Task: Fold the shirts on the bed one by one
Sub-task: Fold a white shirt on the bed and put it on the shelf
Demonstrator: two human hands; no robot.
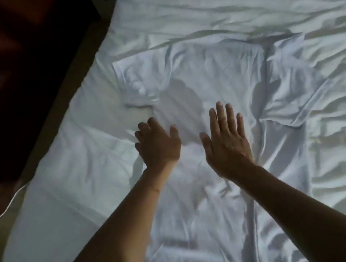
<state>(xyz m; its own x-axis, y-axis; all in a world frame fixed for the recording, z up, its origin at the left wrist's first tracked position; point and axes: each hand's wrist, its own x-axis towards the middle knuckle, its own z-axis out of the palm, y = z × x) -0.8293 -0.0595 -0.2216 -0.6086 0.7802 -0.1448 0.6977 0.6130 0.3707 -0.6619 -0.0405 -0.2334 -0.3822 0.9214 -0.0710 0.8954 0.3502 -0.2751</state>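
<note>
A white shirt (pixel 209 77) lies spread out and wrinkled on the white bed sheet (pixel 238 1), its short sleeves pointing left and right and its body running toward me. My left hand (pixel 158 143) is on the shirt's left side just below the left sleeve, fingers relaxed and slightly bent. Beside it, my right hand (pixel 226 143) lies flat on the middle of the shirt with straight fingers. Neither hand grips any cloth.
The bed's left edge (pixel 86 80) runs diagonally from upper middle to lower left, with dark floor beyond it. A thin white cable (pixel 8 207) lies on the floor at the left. Crumpled sheet covers the far and right side of the bed.
</note>
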